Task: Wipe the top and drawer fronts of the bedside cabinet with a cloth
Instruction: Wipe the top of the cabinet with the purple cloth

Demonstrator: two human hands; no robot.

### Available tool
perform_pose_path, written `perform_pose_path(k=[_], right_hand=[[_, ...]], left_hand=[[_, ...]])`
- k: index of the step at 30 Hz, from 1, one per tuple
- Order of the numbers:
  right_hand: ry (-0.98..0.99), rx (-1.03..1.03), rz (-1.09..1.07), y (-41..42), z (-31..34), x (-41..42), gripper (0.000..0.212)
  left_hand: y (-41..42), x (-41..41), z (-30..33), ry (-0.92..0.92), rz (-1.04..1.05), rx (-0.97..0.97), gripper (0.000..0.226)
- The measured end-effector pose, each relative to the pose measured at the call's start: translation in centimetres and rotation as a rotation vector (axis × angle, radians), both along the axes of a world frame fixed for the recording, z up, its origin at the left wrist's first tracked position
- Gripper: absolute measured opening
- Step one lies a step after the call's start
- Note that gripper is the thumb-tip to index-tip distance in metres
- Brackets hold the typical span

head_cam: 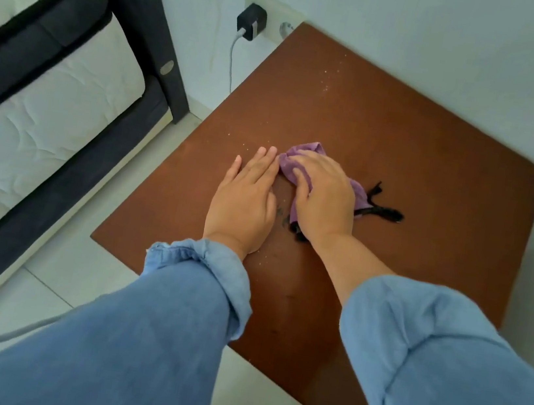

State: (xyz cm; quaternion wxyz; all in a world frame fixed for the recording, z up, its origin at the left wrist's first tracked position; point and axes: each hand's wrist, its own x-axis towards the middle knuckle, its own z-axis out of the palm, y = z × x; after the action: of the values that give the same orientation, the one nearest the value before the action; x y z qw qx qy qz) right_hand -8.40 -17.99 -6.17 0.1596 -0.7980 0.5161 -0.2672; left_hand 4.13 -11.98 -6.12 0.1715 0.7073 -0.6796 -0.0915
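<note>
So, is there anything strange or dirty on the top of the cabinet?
Yes. Pale crumbs are scattered over the far left of the cabinet top, and a black frayed scrap lies beside the purple cloth under the right hand. It looks like debris.

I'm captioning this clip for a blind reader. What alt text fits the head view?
Seen from above, a person's right hand presses a purple cloth onto the brown top of a bedside cabinet, while the left hand lies flat beside it. White specks dot the top near the wall; a bed stands to the left.
</note>
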Motion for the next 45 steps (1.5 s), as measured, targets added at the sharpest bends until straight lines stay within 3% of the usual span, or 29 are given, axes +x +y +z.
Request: perform_pose_path(k=[12, 20, 33, 41, 45], right_hand=[[0.049, 0.013, -0.012, 0.4, 1.0, -0.1, 0.029], [0.123, 0.019, -0.045, 0.8, 1.0, 0.2, 0.031], [-0.114, -0.086, 0.1, 17.4, -0.5, 2.5, 0.021], [-0.199, 0.011, 0.107, 22.6, 0.8, 3.6, 0.022], [-0.217, 0.246, 0.12, 24.6, 2.4, 4.2, 0.025]], left_hand=[[10.0, 6.2, 0.5, -0.041, 0.026, 0.028, 0.058], [10.5, 7.3, -0.8, -0.03, -0.01, -0.078, 0.057], [10.7, 7.4, -0.9, -0.048, -0.02, -0.048, 0.059], [10.3, 7.9, 0.9, -0.032, -0.096, 0.149, 0.052], [10.0, 8.5, 2.0, 0.017, -0.138, 0.246, 0.054]])
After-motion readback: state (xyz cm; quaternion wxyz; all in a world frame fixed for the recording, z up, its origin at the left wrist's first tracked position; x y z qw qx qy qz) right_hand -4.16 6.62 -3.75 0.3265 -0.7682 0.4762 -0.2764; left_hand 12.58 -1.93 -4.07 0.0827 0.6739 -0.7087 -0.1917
